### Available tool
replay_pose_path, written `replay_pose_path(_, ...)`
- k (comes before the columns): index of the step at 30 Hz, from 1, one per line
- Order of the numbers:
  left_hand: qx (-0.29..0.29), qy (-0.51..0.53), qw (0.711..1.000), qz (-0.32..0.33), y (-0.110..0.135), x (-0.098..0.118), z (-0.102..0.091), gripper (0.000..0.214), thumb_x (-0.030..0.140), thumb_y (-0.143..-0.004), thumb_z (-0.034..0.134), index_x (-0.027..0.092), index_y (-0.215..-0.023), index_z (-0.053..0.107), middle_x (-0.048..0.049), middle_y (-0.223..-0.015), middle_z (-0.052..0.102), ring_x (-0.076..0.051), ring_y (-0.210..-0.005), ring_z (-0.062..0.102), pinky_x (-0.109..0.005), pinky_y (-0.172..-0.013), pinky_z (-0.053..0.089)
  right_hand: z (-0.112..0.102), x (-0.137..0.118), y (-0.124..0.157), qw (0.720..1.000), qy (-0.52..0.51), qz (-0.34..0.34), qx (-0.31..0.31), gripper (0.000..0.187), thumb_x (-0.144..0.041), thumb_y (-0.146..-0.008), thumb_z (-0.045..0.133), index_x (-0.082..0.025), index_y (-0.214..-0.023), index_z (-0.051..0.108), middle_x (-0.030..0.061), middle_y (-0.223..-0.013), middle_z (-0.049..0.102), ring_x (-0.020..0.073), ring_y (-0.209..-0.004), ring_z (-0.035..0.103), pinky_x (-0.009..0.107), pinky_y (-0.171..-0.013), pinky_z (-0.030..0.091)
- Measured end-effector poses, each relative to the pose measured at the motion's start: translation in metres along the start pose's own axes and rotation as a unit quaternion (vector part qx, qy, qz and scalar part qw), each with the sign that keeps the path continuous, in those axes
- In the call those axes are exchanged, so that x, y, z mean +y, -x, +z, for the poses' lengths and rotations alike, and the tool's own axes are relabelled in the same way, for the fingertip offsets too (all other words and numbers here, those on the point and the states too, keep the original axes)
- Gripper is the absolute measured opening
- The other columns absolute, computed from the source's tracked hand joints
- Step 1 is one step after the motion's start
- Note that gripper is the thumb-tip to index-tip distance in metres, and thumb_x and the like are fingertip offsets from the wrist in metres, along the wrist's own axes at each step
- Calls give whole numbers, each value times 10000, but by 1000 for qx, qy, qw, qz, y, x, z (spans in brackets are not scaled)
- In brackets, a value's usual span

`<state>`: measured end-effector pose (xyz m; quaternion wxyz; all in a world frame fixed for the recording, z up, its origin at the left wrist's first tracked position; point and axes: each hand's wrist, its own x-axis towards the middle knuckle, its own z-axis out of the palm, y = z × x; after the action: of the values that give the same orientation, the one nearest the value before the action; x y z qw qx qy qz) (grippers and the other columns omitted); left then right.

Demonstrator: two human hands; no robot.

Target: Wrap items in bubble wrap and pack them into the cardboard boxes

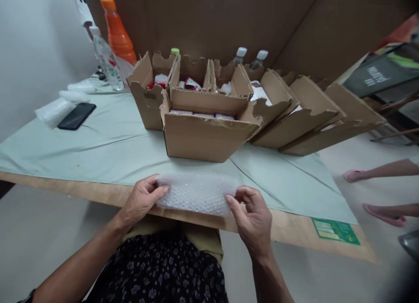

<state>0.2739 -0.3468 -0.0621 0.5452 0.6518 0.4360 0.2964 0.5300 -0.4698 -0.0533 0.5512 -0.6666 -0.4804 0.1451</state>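
Observation:
A clear sheet or pouch of bubble wrap is stretched between my two hands, over the front edge of the table. My left hand pinches its left end between thumb and fingers. At the opposite end, my right hand grips it the same way, thumb on top. Just beyond it stands an open cardboard box with small, pale-topped packs inside. Whether anything lies inside the bubble wrap, I cannot tell.
Several more open cardboard boxes line the back and right of the cloth-covered table. To the left are a black phone, rolled bubble wrap, a clear bottle and an orange bottle. A person's feet show at right.

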Motion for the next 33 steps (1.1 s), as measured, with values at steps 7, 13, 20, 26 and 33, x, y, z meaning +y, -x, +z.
replay_pose_path(7, 206, -285, 853, 387, -1, 32, 6, 568, 174, -920, 660, 255, -1454, 486, -66, -1116, 752, -188, -895, 737, -319, -820, 617, -13, -12, -29, 998, -58, 23, 6, 398, -375, -904, 728, -210, -1255, 640, 3, -780, 714, 164, -669, 677, 319, -638, 590)
replay_pose_path(13, 277, -308, 781, 467, -69, 118, -23, 270, 254, -917, 622, 224, -1186, 610, -58, -1087, 730, -226, -1013, 686, -375, -932, 549, -20, -85, -115, 958, 64, -229, 161, 227, -342, -917, 710, -246, -1122, 728, 31, -885, 710, 188, -793, 662, 391, -801, 584)
replay_pose_path(20, 93, -419, 866, 257, -155, 183, -50, 107, 243, -774, 583, 174, -768, 664, 13, -649, 588, -147, -622, 523, -274, -619, 411, -14, -104, -232, 949, 224, -180, -128, 140, -184, -791, 612, -175, -852, 738, 5, -776, 712, 148, -696, 624, 282, -672, 486)
replay_pose_path(26, -56, -560, 817, 130, -184, 193, -35, 71, 195, -668, 661, 211, -619, 612, -15, -590, 590, -211, -656, 596, -299, -629, 401, 4, -97, -262, 828, 473, -102, -285, 174, -84, -693, 626, -204, -703, 751, -2, -622, 672, 123, -554, 530, 253, -534, 335)
replay_pose_path(33, 31, -589, 776, 226, -173, 181, -37, 246, 375, -770, 689, 215, -952, 733, -58, -835, 726, -274, -876, 677, -343, -782, 490, 1, -91, -251, 799, 542, -142, -221, 96, -181, -778, 671, -204, -753, 761, 65, -726, 718, 182, -666, 595, 282, -606, 386)
